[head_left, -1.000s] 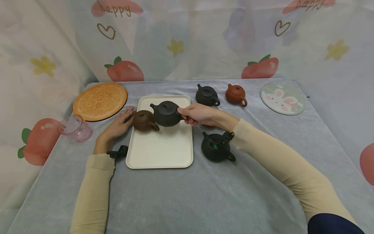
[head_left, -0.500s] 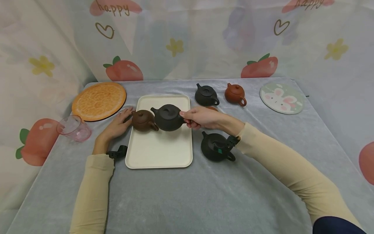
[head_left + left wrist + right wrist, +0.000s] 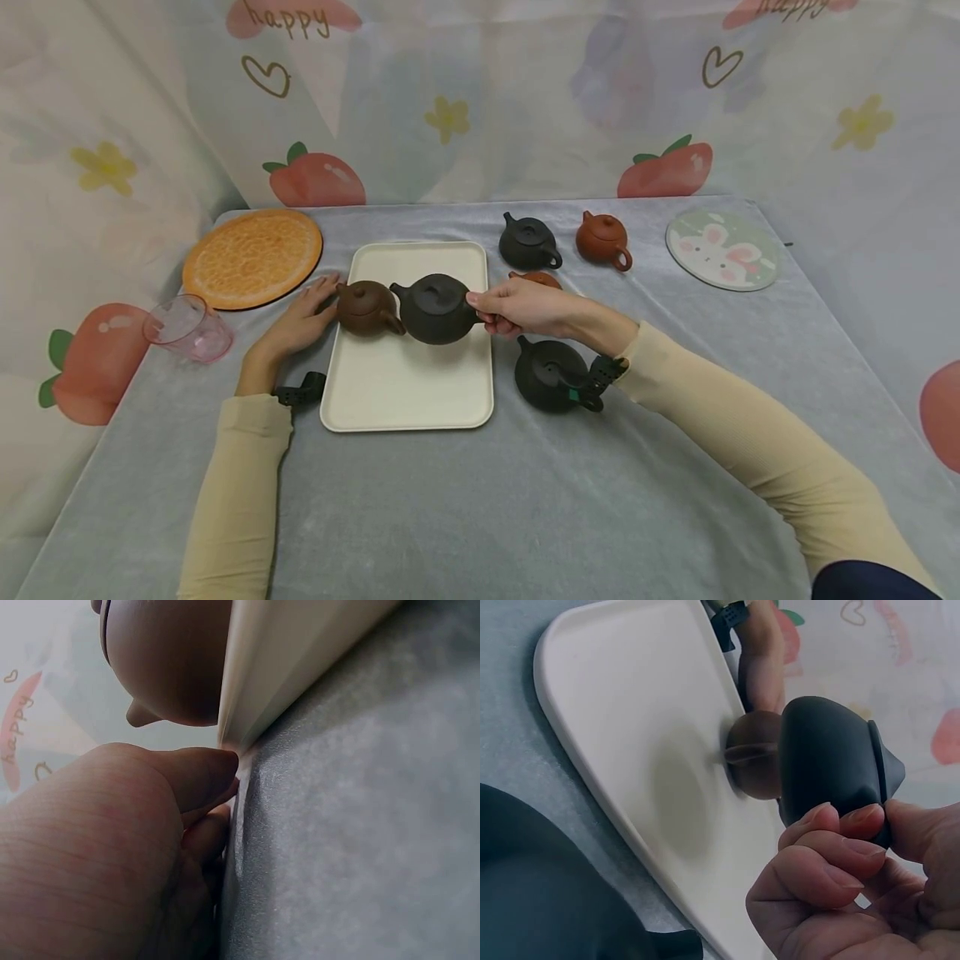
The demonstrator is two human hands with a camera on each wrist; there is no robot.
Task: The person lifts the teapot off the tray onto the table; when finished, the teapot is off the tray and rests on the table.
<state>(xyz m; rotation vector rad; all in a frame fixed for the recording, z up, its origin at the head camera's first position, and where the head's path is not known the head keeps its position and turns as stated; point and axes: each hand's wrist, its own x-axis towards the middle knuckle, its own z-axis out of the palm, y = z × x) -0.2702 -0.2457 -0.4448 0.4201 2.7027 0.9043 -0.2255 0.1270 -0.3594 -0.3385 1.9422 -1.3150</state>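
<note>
My right hand (image 3: 525, 305) pinches the handle of a black teapot (image 3: 438, 309), its thumb on top. In the right wrist view this black teapot (image 3: 829, 754) hangs above the cream tray (image 3: 622, 645), casting a shadow on it. A brown teapot (image 3: 365, 307) sits on the left part of the tray (image 3: 408, 400), close by the black one's spout. My left hand (image 3: 298, 322) lies on the cloth at the tray's left side, fingers extended. In the left wrist view the left thumb (image 3: 206, 771) is right at the tray's edge, below the brown teapot (image 3: 169, 656).
Another black teapot (image 3: 550, 377) stands right of the tray, partly behind the wrist camera. Behind the right hand, a reddish teapot (image 3: 537, 277) is mostly hidden. Farther back are a black teapot (image 3: 527, 242) and a red-brown teapot (image 3: 602, 239). Round mats (image 3: 251, 258) and a pink glass (image 3: 191, 329) lie outward.
My right hand has brought the black teapot slightly nearer and to the right, over the tray. The left hand and the brown teapot have stayed in place.
</note>
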